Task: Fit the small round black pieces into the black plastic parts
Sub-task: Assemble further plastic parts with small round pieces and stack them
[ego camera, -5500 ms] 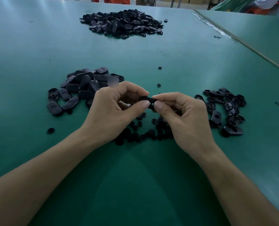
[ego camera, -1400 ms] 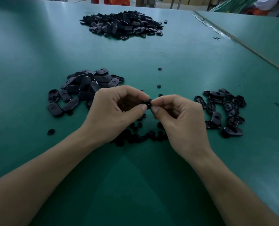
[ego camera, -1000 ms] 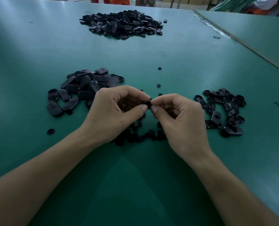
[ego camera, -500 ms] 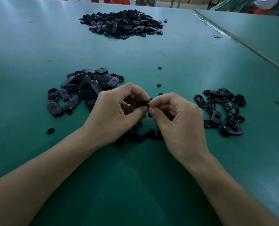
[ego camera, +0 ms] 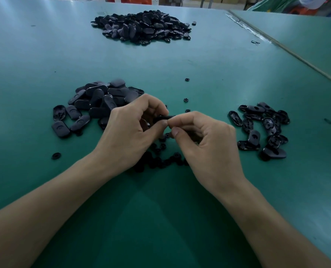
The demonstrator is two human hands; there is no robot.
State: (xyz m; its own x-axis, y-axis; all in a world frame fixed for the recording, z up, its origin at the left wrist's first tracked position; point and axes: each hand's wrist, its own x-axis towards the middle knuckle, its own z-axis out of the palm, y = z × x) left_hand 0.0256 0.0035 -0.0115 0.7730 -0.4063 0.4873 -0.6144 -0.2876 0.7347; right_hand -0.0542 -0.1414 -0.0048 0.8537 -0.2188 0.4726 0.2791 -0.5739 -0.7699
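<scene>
Pinching one black plastic part (ego camera: 163,118) above the green table (ego camera: 160,219), the left hand (ego camera: 129,136) and right hand (ego camera: 205,144) clamp it between fingertips, so uneven pressure could cock the hidden round piece or flick it among the loose round pieces (ego camera: 160,159) below.

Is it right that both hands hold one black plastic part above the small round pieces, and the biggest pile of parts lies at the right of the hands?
Not quite. In the head view the left hand and right hand do hold one black plastic part above the small round pieces, but the biggest pile lies at the table's far side.
</scene>
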